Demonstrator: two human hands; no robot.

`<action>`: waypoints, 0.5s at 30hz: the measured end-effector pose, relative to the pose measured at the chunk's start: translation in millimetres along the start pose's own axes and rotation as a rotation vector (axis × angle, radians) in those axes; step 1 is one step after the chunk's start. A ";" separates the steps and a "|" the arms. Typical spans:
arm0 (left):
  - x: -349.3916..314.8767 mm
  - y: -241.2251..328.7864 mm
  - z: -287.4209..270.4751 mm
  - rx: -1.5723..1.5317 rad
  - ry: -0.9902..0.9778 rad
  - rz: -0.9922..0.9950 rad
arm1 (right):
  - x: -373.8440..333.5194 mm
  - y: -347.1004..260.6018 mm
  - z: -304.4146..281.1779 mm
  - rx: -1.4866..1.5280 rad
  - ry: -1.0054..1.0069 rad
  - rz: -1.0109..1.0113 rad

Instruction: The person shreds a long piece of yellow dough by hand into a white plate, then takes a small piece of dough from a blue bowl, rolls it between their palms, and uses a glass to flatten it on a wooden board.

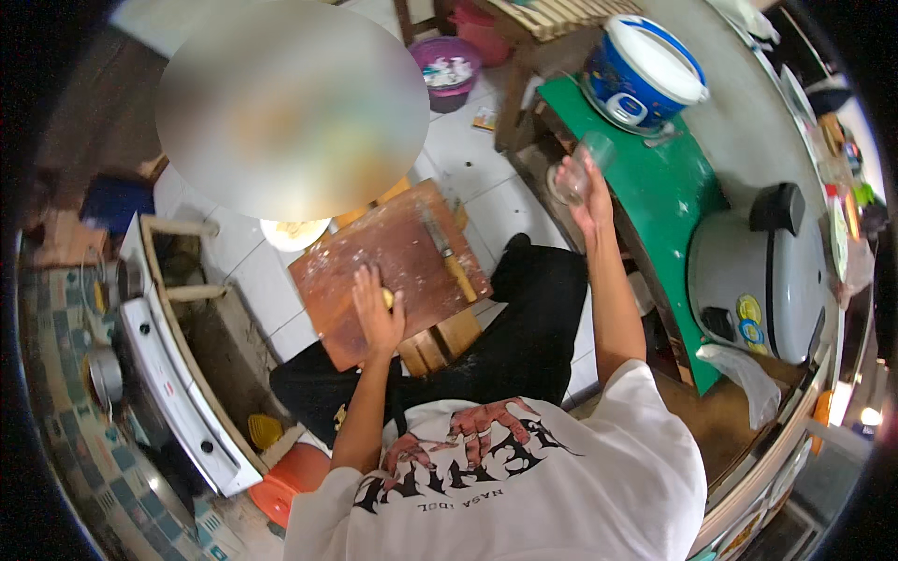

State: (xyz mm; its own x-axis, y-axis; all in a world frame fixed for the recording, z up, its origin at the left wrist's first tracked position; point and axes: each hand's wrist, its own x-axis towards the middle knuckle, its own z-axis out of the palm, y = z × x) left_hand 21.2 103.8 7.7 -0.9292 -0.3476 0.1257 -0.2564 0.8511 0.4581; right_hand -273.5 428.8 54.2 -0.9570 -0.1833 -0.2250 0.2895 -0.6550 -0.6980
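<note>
My left hand (pixel 374 313) rests on a brown wooden cutting board (pixel 388 248), its fingers closed over a small yellowish piece (pixel 387 298). A knife (pixel 448 255) with a yellow handle lies on the right part of the board, untouched. My right hand (pixel 582 182) is raised over the edge of the green table (pixel 669 206) and grips a clear drinking glass (pixel 585 168), tilted toward the camera. The board sits on a low wooden stool in front of my knees.
A blue and white lidded bucket (pixel 644 70) stands on the green table, a grey rice cooker (pixel 762 276) to its right. A white gas stove (pixel 168 374) stands at left. A white plate (pixel 295 232), a purple bowl (pixel 447 65) and orange plastic basins (pixel 290 481) sit on the tiled floor.
</note>
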 end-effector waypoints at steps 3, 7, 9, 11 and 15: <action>3.9 10.5 -7.9 0.010 0.052 0.004 | -27.3 32.2 28.1 0.103 -0.002 0.174; 11.1 25.3 -25.8 -0.156 0.189 -0.014 | -66.5 81.0 79.3 0.056 -0.294 0.413; 13.5 44.3 -37.4 -0.463 0.170 -0.086 | -96.8 106.8 123.2 -0.181 -0.165 0.454; 24.8 78.0 -55.5 -0.947 0.112 -0.190 | -121.2 130.4 142.3 -0.338 -0.258 0.381; 42.2 96.3 -71.1 -1.219 0.253 -0.441 | -168.1 182.8 172.9 -0.641 -0.346 0.002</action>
State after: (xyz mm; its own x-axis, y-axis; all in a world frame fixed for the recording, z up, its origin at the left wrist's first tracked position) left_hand -23.8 143.1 119.7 -0.7208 -0.6793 -0.1383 0.0034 -0.2029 0.9792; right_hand -63.1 213.1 82.0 -0.8769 -0.4752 -0.0729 0.1446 -0.1161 -0.9827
